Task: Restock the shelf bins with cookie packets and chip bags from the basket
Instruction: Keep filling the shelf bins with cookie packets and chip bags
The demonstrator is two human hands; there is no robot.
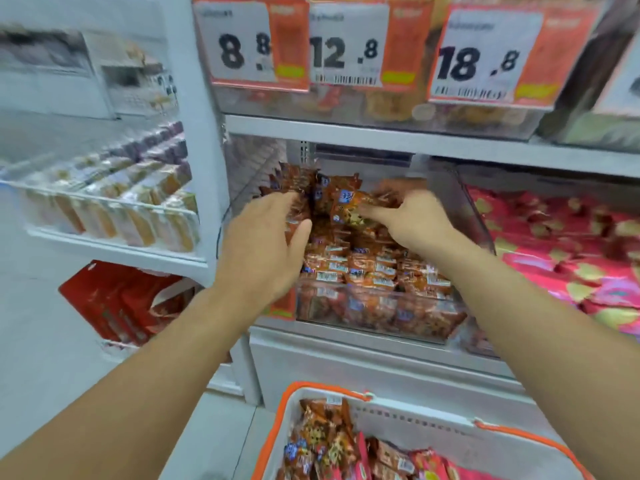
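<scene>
A clear shelf bin point(424, 332) on the middle shelf is filled with orange-brown cookie packets point(363, 268). Both my hands are inside it, over the pile at the back. My left hand point(266, 244) presses with straight fingers against the packets on the left side. My right hand point(412, 220) reaches in from the right, its fingers lying on a tilted cookie packet point(348, 204); motion blur hides the fingertips. Below, the white basket point(415, 414) with an orange rim holds more cookie packets point(325, 441) and pink chip bags point(436, 462).
A neighbouring bin at the right holds pink chip bags point(554, 244). Price tags point(346, 46) hang from the shelf above, close over my hands. To the left, a side rack carries boxed snacks point(114, 206), with red boxes point(117, 306) beneath it.
</scene>
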